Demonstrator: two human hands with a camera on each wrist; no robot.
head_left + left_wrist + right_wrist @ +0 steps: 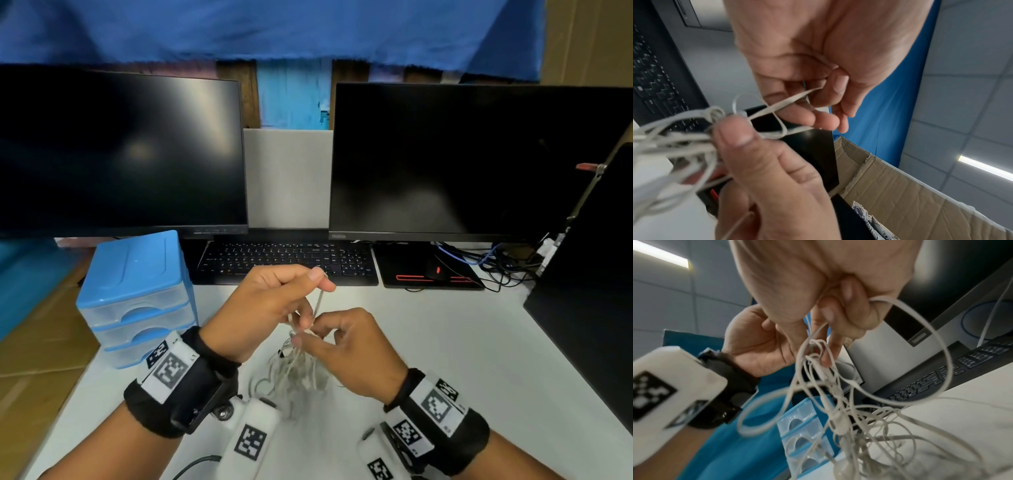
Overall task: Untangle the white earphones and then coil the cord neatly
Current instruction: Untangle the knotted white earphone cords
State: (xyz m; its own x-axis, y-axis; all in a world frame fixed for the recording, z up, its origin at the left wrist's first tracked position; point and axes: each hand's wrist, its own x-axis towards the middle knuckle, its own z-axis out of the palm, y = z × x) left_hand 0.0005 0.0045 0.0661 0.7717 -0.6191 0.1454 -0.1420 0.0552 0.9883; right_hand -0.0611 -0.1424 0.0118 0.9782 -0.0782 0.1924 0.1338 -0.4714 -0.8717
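The white earphones [298,371] hang as a tangled bunch above the white desk [445,342], between my two hands. My left hand [320,278] is raised and pinches one strand between thumb and forefinger, drawing it upward. Just below, my right hand [305,337] pinches the knot at the top of the tangle. In the left wrist view the left hand [824,91] holds a thin loop of the cord [774,107], and the right thumb [735,134] presses the bunch. In the right wrist view the right hand [830,324] grips the cord [838,402], with wide loops dangling.
A blue plastic drawer unit [137,291] stands on the desk to the left. A black keyboard [287,260] and two dark monitors [120,154] lie behind my hands. A mouse on a black pad [435,270], loose cables and a dark panel [589,291] fill the right.
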